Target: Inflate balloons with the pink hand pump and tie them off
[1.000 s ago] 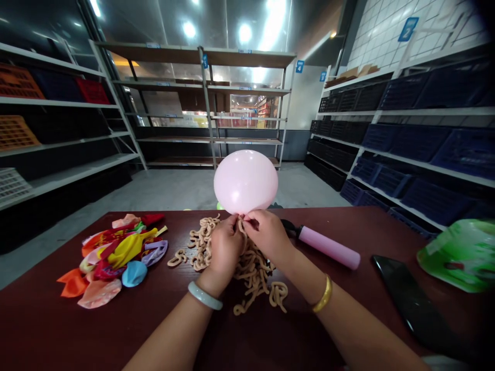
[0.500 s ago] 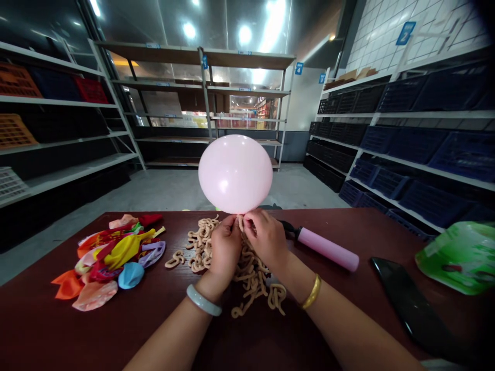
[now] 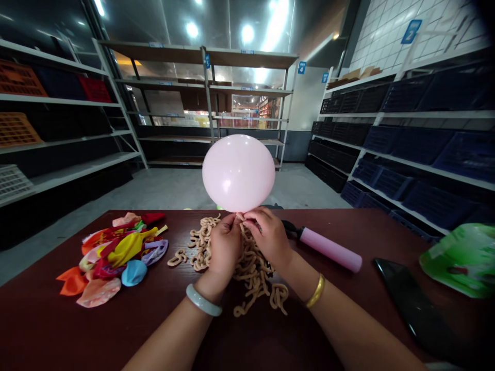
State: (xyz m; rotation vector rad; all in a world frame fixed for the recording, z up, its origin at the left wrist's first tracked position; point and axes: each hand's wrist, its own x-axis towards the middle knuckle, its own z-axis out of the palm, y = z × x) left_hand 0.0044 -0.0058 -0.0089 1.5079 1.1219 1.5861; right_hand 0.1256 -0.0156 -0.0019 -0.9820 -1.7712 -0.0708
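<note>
An inflated pale pink balloon stands upright above the table, its neck pinched low down between both hands. My left hand is closed at the neck, thumb against fingers. My right hand pinches at the same neck from the other side, its fingers bent. The knot area itself is mostly hidden by the fingertips. Beneath and around the hands lies a heap of beige twisted strings. To the right rests a pump with a pink barrel, its dark end near my right hand.
Uninflated balloons in many colours lie in a pile on the left of the dark red table. A black phone and a green pouch lie at the right. Shelves with crates stand beyond the table.
My right hand's fingers have shifted slightly at the balloon's neck and are a little more spread. The whole view has moved slightly, so the table items appear a bit further right.
</note>
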